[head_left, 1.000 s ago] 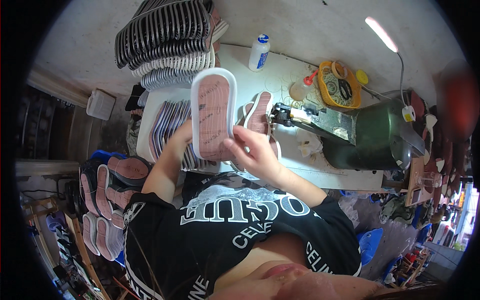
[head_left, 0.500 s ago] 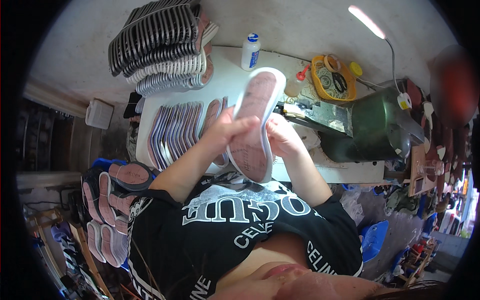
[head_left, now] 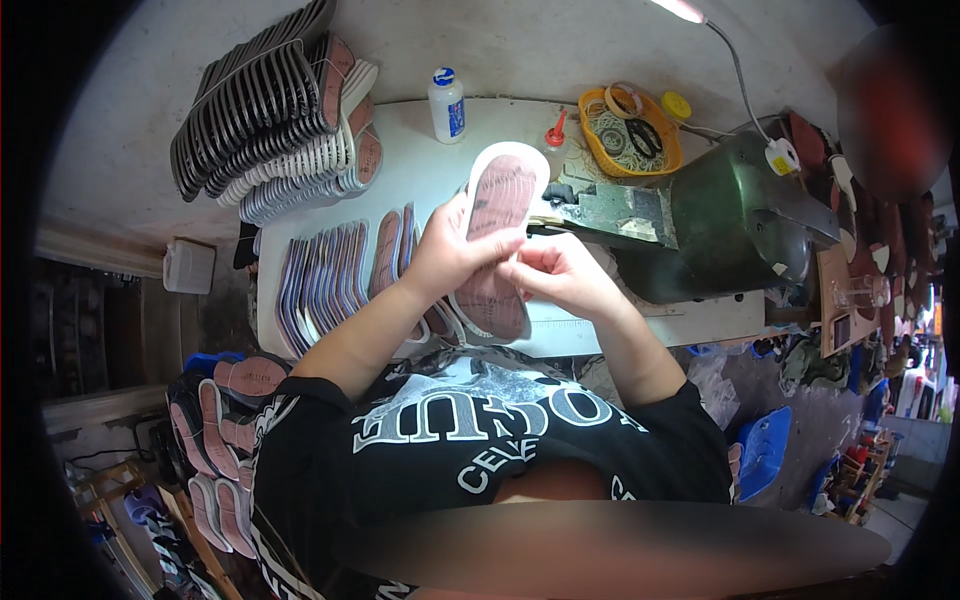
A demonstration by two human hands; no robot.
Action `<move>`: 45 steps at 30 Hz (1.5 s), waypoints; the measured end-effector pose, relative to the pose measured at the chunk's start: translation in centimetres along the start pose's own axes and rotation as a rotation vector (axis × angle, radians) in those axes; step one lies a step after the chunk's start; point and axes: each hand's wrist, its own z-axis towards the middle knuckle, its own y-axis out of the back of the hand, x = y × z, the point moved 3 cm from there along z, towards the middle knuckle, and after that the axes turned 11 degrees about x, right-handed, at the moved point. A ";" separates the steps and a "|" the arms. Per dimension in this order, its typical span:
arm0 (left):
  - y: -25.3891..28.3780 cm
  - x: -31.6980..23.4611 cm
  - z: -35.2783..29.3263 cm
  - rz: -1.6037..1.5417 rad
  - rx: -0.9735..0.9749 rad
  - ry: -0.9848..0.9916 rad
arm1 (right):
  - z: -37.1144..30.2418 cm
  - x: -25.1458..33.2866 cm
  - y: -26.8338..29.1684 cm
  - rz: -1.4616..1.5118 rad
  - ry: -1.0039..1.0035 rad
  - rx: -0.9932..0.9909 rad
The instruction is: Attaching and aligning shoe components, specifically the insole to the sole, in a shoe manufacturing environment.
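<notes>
A shoe sole with a pink, printed top and a white rim is held up over the front of the white table. My left hand wraps its left edge, thumb lying across the pink face and the other fingers hidden behind. At the right edge near the sole's middle, my right hand has thumb and forefinger pinched together. Whatever is between those fingertips is too small to make out. Behind my left forearm stands a row of similar soles on edge, with a few more leaning soles beside it.
Tied stacks of black, white and grey soles rise at the back left. A white bottle, a red-tipped bottle and a yellow basket stand behind. A green machine and lamp occupy the right. More soles lie lower left.
My right hand has come from gripping the sole's right edge to a pinch at its middle. The sole now tilts differently, still in my left hand. The whole view has shifted slightly.
</notes>
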 end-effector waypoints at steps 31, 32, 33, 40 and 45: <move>2.7 4.9 10.1 0.625 -0.073 0.383 | -0.6 -4.4 -2.3 0.788 0.011 -0.347; 3.0 5.2 10.6 0.630 -0.026 0.414 | -0.4 -4.4 -2.1 0.796 0.028 -0.368; 3.6 5.8 10.8 0.624 -0.017 0.421 | -0.2 -4.4 -2.2 0.800 0.039 -0.385; 4.8 1.9 13.4 0.688 0.578 -0.049 | 1.6 -3.4 -1.5 0.869 0.069 -0.411; 4.5 1.5 14.9 0.763 1.056 0.238 | 1.9 -3.1 -0.8 0.918 0.049 -0.395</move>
